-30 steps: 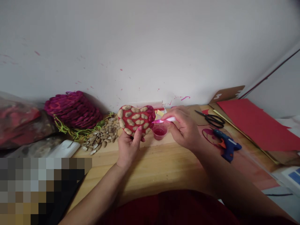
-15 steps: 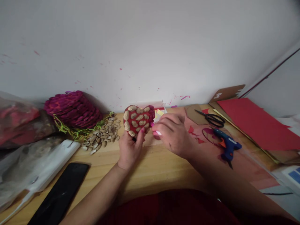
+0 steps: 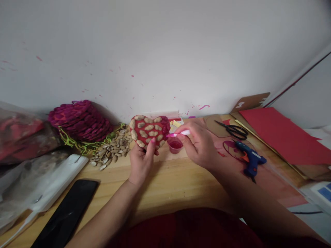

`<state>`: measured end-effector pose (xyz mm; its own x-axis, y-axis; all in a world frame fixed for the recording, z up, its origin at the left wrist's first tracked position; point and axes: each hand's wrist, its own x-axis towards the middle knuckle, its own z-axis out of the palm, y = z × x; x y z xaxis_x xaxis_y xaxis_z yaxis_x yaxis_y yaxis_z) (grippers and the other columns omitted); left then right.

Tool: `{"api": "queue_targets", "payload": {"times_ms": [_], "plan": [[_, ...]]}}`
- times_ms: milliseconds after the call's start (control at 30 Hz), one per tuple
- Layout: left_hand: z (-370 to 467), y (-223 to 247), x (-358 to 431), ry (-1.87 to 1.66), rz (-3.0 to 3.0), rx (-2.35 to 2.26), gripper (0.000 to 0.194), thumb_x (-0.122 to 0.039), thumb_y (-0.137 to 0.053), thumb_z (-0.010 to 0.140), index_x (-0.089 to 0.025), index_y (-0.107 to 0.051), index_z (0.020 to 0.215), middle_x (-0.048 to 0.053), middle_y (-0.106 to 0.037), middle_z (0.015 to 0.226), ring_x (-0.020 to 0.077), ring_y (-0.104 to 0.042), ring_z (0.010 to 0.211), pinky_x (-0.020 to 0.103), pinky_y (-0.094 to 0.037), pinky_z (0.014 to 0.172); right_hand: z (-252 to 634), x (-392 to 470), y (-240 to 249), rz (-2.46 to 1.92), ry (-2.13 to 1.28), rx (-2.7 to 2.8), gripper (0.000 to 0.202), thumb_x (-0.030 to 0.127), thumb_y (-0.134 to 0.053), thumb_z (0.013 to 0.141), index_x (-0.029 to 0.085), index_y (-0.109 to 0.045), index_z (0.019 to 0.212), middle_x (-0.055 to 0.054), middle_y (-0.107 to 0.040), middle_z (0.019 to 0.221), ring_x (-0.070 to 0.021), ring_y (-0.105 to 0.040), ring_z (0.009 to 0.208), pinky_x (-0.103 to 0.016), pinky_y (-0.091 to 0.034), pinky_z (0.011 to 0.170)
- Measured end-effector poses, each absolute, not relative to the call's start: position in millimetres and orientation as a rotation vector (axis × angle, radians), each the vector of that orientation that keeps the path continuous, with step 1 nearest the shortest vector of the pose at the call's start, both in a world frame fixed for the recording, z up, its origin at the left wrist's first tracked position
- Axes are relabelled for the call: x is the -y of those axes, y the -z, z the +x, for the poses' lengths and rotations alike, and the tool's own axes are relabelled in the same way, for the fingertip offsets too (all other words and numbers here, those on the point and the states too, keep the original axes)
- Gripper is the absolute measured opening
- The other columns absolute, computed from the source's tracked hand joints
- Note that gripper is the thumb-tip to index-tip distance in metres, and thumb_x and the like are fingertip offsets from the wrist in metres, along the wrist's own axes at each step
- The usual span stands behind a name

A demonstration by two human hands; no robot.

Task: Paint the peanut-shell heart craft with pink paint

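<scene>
1. The shell-studded heart (image 3: 148, 128) was above the table (image 3: 165, 182), gripped by the left hand (image 3: 141, 161).
2. The right hand (image 3: 201, 146) pinched a brush (image 3: 185, 132) at the heart's painted edge (image 3: 166, 126).
3. The blue glue gun (image 3: 254, 160) bore a marking (image 3: 254, 169) too small to read.

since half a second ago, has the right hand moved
Yes: the right hand has shifted rightward against the cup, which it mostly covered then and now leaves in view.
</scene>
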<state>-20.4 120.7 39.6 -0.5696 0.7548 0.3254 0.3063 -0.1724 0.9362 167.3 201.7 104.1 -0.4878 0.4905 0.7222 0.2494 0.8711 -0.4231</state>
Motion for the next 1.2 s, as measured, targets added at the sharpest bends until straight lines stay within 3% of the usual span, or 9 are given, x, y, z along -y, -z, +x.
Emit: {"api": "queue_targets", "payload": {"times_ms": [167,833,1200], "plan": [[-24.0,-31.7,-127.1,-1.796,0.927,-1.525,0.042,-0.061,-0.073,0.091,-0.023,-0.062,0.077,0.000,-0.065,0.059,0.0122,-0.053,0.045,0.023,-0.035,0.041,167.8,-200.1,-105.1,-0.516,-0.468,1.979,0.009,0.026,-0.060,0.105,0.027,-0.069,0.102,-0.001,-0.077,0.098,-0.0209,-0.068,0.094,-0.041,-0.049,0.087],[-23.3,-32.6,-128.6,-1.816,0.821,-1.425,0.043,-0.060,-0.082,0.082,-0.020,-0.065,0.082,0.000,-0.068,0.063,0.0107,-0.056,0.047,0.021,-0.034,0.041,174.4,-211.6,-106.4,-0.587,-0.397,1.932,0.010,0.029,-0.062,0.103,0.026,-0.071,0.100,-0.003,-0.079,0.096,-0.0211,-0.070,0.089,-0.041,-0.052,0.085],[-25.2,-28.2,-130.1,-1.834,0.801,-1.413,0.045,-0.065,-0.078,0.086,-0.021,-0.067,0.084,0.003,-0.073,0.069,0.0113,-0.057,0.048,0.022,-0.036,0.041,164.2,-231.7,-67.6,-0.865,-0.212,2.276,0.015,0.031,-0.076,0.090,0.021,-0.074,0.078,-0.006,-0.069,0.083,-0.0255,-0.059,0.091,-0.043,-0.045,0.085]]}}
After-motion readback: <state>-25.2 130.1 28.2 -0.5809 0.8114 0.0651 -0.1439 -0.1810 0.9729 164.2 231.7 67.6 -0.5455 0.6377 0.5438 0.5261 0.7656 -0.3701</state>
